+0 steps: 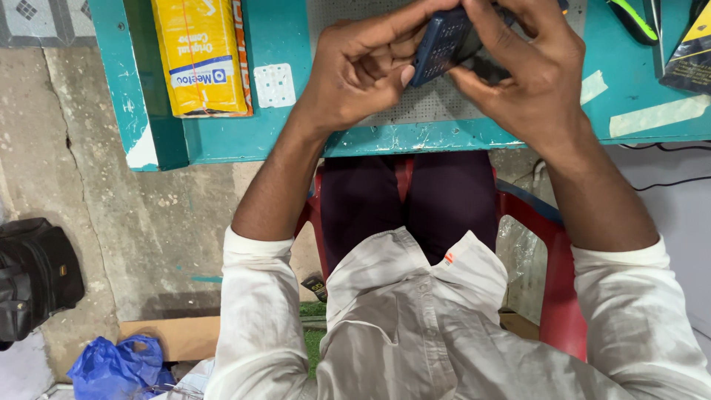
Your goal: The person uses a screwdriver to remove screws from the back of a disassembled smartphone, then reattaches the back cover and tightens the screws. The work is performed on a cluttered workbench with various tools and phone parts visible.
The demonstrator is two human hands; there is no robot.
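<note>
Right above the near edge of the teal tabletop (222, 141), both hands meet around a small dark blue keypad phone (443, 43). The left hand (363, 70) is curled closed on the phone's lower end, its thumb pressed up against the bottom edge and its fingers wrapped along the side facing away from the camera. The right hand (529, 70) is closed over the phone's other side, fingers arched across the top and thumb tucked beneath, so that only the keypad part shows between the two hands. The phone is held tilted, lifted off the surface, over a pale grey perforated mat (429, 107) that lies along the middle of the near edge.

Toward the left end of the tabletop, well apart from the hands, lies a yellow box (201, 55), and just beside it a small white square card (275, 84). Strips of pale tape (655, 117) are stuck near the right end. A green-and-black tool (633, 21) sits toward the far right corner. Below the tabletop, a red chair (559, 296) stands on the concrete floor (111, 222), with a black bag (33, 274) and a blue plastic bag (115, 367) off to the left.
</note>
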